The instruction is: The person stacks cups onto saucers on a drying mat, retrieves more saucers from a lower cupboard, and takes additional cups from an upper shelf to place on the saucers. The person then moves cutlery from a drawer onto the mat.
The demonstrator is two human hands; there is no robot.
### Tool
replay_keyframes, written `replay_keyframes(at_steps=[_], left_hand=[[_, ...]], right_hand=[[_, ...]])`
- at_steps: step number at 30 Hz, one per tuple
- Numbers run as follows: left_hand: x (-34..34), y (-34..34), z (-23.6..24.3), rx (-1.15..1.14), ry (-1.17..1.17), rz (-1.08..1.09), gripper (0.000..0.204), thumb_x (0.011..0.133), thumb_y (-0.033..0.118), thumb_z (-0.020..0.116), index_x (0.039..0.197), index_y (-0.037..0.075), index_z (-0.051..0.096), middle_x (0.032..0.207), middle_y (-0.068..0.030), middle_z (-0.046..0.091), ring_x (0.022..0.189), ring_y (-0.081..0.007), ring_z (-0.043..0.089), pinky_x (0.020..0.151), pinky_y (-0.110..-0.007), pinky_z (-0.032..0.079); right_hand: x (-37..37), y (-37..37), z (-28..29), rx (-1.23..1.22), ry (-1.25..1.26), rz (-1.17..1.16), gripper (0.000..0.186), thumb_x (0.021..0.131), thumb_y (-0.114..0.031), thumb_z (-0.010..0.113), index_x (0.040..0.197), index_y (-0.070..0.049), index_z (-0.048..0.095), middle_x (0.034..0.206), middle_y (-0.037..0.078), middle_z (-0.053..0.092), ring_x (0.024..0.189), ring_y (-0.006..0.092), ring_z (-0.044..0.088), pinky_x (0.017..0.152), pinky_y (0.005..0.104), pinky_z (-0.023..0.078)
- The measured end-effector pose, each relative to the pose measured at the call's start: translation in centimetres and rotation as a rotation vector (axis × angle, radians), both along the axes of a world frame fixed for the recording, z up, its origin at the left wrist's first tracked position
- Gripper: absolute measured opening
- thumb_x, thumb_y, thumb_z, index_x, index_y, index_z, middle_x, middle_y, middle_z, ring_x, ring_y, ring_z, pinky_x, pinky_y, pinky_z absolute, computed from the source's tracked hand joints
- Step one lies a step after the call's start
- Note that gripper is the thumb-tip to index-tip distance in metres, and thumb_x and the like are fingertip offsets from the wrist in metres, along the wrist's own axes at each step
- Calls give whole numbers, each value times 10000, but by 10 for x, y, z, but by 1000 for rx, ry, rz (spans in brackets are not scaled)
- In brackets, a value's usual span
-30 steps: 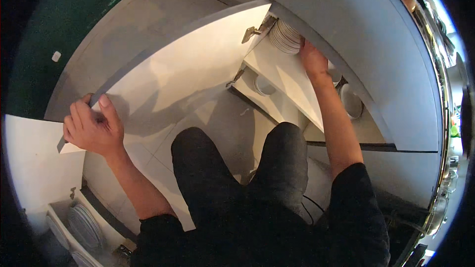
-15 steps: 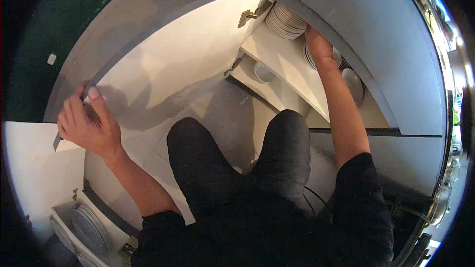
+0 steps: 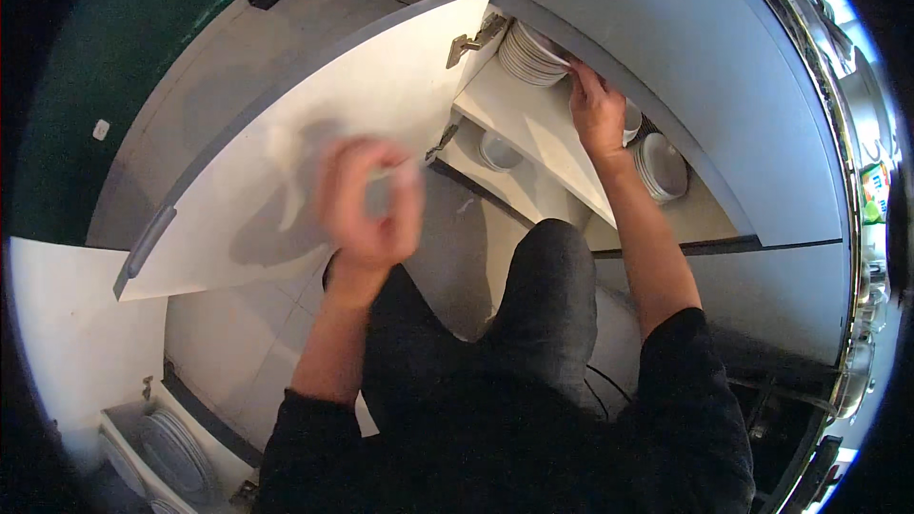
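At upper centre of the frame, the right hand (image 3: 598, 118) pinches a plate (image 3: 546, 42) by its rim, best kept level, while the blurred left hand (image 3: 358, 214) curves open, apart.

On my feed, the right hand (image 3: 599, 116) touches a plate's (image 3: 548, 48) rim. The blurred left hand (image 3: 345, 214) is near the open door (image 3: 276, 157).

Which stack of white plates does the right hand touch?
The tall stack of round white plates beside the upper silver hinge: the right hand touches its top plate; other stacks stand untouched.
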State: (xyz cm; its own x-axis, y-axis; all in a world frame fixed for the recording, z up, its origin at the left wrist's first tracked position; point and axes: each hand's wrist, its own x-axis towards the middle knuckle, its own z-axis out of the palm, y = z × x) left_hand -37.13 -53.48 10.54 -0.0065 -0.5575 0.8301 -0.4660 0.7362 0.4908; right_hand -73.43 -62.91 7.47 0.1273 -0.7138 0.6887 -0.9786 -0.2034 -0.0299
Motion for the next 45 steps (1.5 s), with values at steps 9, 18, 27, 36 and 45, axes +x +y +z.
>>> replay_keyframes(at_steps=[9, 18, 27, 36, 45], left_hand=[[-123, -81, -20, 1435, 1183, -1399, 940, 920, 860, 392, 1577, 191, 450, 1567, -198, 470, 1377, -430, 541, 1093, -696, 421], [-124, -64, -38, 1282, 1376, -1474, 769, 940, 566, 452, 1609, 190, 396, 1469, -254, 570, 1343, -456, 558, 1116, -556, 446], [-105, -40, -39, 1221, 1453, -1414, 828, 880, 571, 475, 1625, 242, 325, 1463, -326, 513, 1323, -600, 526, 996, -777, 472], [-100, -27, -14, 1211, 1451, -1444, 799, 896, 520, 468, 1637, 288, 279, 1476, -322, 497, 1306, -612, 533, 970, -807, 478], [-98, -21, -9, 1279, 1444, -1335, 827, 888, 444, 491, 1650, 206, 273, 1474, -224, 516, 1259, -539, 597, 880, -813, 525]], right_hand=[[55, 95, 17, -125, -120, 254, 373, 764, 130, 745, 1069, -81, 779, 995, 91, 697, 925, 295, 673, 817, 403, 549], [72, 128, 28, 171, -82, 372, 330, 792, 35, 771, 1099, -85, 775, 1068, 107, 691, 1059, 284, 653, 1006, 475, 512], [38, 26, 32, 114, -271, 215, 353, 935, -243, 654, 1165, 24, 677, 1174, 265, 668, 1169, 420, 606, 1071, 514, 440], [13, -69, 9, -76, 347, -137, 389, 1027, -367, 618, 1293, -89, 675, 1262, 207, 694, 1125, 455, 673, 1030, 544, 498], [2, -74, 6, -102, 684, -410, 357, 1039, -330, 601, 1312, -121, 696, 1304, 202, 692, 1183, 417, 667, 1038, 535, 501]])
